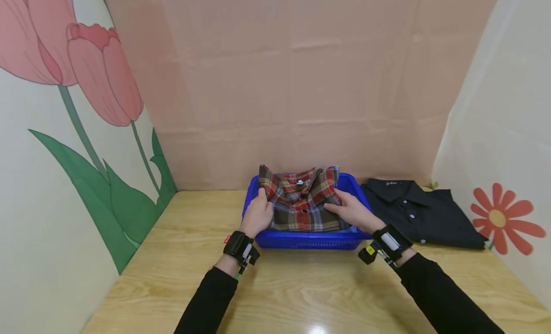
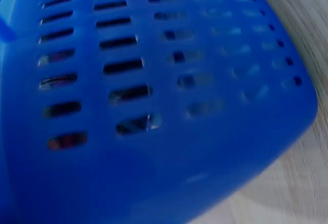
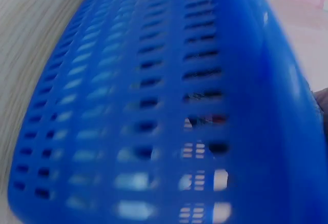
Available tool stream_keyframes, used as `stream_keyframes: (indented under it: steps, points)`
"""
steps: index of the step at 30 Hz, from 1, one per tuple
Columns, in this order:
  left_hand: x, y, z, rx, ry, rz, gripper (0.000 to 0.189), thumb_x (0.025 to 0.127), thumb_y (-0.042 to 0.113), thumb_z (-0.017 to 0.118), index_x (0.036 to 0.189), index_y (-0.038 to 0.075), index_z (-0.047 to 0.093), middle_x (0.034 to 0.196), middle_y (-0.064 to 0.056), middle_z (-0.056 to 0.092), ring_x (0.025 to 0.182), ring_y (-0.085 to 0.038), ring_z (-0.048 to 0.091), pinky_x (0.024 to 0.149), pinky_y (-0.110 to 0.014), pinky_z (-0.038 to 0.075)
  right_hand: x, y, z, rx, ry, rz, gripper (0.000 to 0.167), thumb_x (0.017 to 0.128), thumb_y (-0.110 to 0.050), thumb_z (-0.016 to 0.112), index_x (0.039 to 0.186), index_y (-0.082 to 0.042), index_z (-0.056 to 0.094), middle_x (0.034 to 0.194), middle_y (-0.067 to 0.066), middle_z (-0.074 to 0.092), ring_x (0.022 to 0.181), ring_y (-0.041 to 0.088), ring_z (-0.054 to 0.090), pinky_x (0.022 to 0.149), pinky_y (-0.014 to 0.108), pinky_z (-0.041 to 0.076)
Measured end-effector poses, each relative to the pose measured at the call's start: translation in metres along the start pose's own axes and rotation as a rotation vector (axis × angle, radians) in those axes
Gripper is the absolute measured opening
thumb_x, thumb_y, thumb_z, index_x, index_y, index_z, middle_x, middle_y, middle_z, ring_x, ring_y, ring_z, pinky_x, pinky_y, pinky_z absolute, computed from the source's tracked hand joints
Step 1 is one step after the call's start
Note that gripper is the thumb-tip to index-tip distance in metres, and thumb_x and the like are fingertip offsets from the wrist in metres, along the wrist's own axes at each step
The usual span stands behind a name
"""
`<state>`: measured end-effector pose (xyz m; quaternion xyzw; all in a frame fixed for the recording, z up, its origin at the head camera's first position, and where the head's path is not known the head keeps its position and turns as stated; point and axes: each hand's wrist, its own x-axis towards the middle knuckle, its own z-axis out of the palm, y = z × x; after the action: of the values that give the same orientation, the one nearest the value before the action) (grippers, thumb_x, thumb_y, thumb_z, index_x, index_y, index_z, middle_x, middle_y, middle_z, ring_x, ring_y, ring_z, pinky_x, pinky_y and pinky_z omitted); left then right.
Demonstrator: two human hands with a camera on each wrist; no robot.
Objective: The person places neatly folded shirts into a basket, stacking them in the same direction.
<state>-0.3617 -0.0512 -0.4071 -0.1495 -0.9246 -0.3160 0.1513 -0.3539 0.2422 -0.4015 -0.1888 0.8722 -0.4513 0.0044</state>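
A folded plaid shirt (image 1: 303,212) in red, grey and brown lies in a blue plastic basket (image 1: 307,240), its collar toward the back. My left hand (image 1: 258,213) grips the shirt's left side near the shoulder. On the opposite side, my right hand (image 1: 355,212) pinches the shirt's edge between thumb and fingers, some of which are hidden by the cloth. Both wrist views are filled by the slotted basket wall (image 2: 169,106), and specks of dark and red cloth show through its slots.
A folded black button-up shirt (image 1: 417,207) lies on the wooden table (image 1: 292,281), right beside the basket. Behind the basket rises a pinkish-brown backdrop (image 1: 292,85). Panels with tulips (image 1: 105,78) and an orange flower (image 1: 499,219) flank the table.
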Motion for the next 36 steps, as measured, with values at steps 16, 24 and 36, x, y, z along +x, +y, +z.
stream_keyframes:
  steps: [16,24,36]
  points:
    - [0.002,0.005,0.004,-0.023,-0.217,-0.03,0.028,0.102,0.011,0.043,0.127,0.0,0.036,0.078,-0.008,0.052,0.062,-0.019,0.053,0.051,-0.029,0.038,-0.003,0.019,-0.002,-0.209,0.071,0.032,0.026,0.099,-0.022,0.059,0.123,-0.012,0.057,0.113,0.011,0.066,0.09,0.02,0.058,0.075,0.033,0.045]
    - [-0.002,0.006,0.002,-0.038,-0.22,-0.117,0.051,0.1,0.012,0.044,0.146,-0.005,0.03,0.105,-0.022,0.062,0.067,-0.023,0.057,0.053,-0.032,0.041,-0.003,0.014,0.002,-0.254,0.084,0.06,0.031,0.097,-0.022,0.063,0.124,-0.008,0.057,0.107,0.012,0.067,0.081,0.019,0.057,0.07,0.032,0.043]
    - [-0.003,0.006,0.014,0.14,-0.07,-0.134,0.044,0.094,0.014,0.057,0.129,-0.013,0.047,0.105,-0.028,0.067,0.086,-0.034,0.069,0.069,-0.046,0.055,-0.001,0.014,0.004,-0.408,0.212,0.111,0.047,0.094,-0.03,0.063,0.123,0.005,0.052,0.097,0.02,0.066,0.075,0.025,0.063,0.061,0.035,0.048]
